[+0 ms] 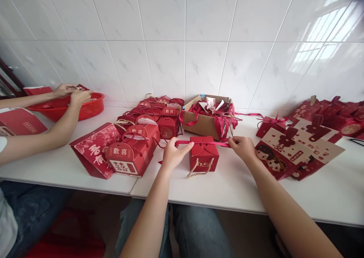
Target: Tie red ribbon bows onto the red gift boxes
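Observation:
A small red gift box point(203, 157) with a twisted cord handle on its front stands on the white table before me. A red ribbon point(212, 143) is stretched across its top. My left hand point(176, 152) pinches the ribbon near the box's left side, thumb along it. On the other side, my right hand point(241, 146) grips the ribbon's right part with curled fingers. Behind the box sits an open cardboard box point(200, 125) with red ribbons hanging over its rim and printed cards inside.
Several red gift boxes point(132, 148) with cord handles stand to the left. Printed gift bags point(295, 152) and a ribbon-tied red box point(271, 126) are at right. At far left, another person's hands point(79, 95) hold a small item over a red basin point(96, 106). A tiled wall point(165, 61) backs the table.

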### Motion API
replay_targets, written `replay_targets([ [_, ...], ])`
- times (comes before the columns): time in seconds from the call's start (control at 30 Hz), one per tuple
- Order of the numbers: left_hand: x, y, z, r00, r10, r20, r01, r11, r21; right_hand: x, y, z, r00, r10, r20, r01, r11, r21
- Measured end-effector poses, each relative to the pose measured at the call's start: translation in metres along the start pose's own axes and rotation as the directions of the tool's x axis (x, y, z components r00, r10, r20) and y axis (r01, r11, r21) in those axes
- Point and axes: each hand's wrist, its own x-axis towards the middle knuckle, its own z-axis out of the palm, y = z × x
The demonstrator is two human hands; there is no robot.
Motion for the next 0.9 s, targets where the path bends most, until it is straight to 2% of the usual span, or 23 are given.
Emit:
replay_targets([
  [0.2, 0.000, 0.001, 0.000, 0.999, 0.028, -0.039, -0.027, 0.999, 0.020, 0.001, 0.003, 0.005, 1.000, -0.023, 0.018, 0.022, 0.999, 0.036],
  [0.4, 0.000, -0.002, 0.001, 0.999, 0.015, -0.033, -0.015, 1.000, 0.004, 0.001, 0.005, 0.007, 0.999, -0.035, 0.029, 0.033, 0.996, 0.085],
  [0.67, 0.001, -0.004, 0.004, 1.000, -0.010, -0.011, 0.010, 1.000, -0.016, -0.007, 0.010, 0.025, 0.991, -0.083, 0.110, 0.056, 0.972, 0.230],
  [0.8, 0.003, -0.005, 0.006, 1.000, 0.006, -0.024, -0.007, 1.000, -0.015, -0.005, 0.014, 0.035, 0.984, -0.070, 0.163, 0.024, 0.963, 0.268],
  [0.9, 0.002, -0.004, 0.006, 0.999, 0.014, 0.043, -0.010, 0.997, -0.079, -0.003, 0.012, 0.039, 0.985, -0.010, 0.173, -0.036, 0.965, 0.258],
])
